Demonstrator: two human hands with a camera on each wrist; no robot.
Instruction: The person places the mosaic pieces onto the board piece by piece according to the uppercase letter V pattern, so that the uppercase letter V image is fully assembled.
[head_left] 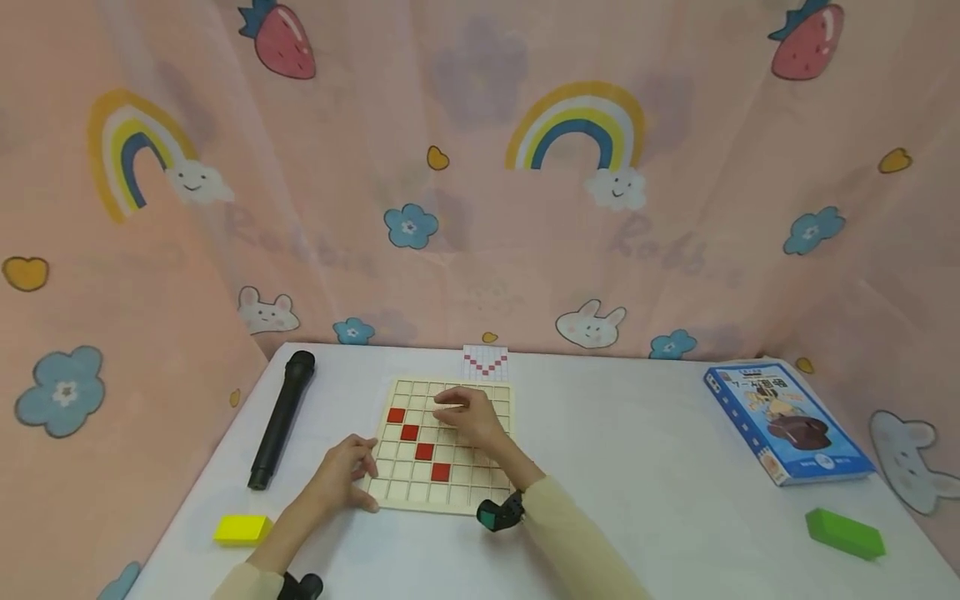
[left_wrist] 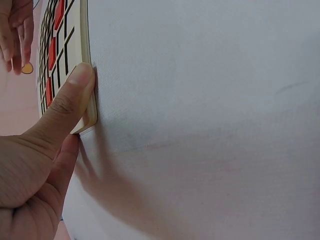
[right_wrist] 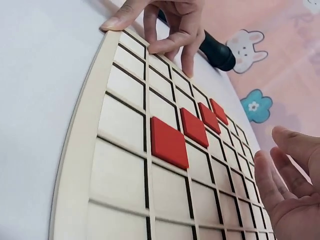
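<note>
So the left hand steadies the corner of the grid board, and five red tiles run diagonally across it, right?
Nearly. The left hand does steady the corner of the grid board, but the red tiles number four, not five. The head view shows four in a diagonal, and the right wrist view confirms it.

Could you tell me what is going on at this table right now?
A person is working at a wooden grid board on a white table. The left hand steadies the board's near left corner, thumb against its edge. The right hand hovers over the upper squares; whether it holds a tile is unclear. Four red tiles lie in a diagonal. A pattern card sits beyond the board.
</note>
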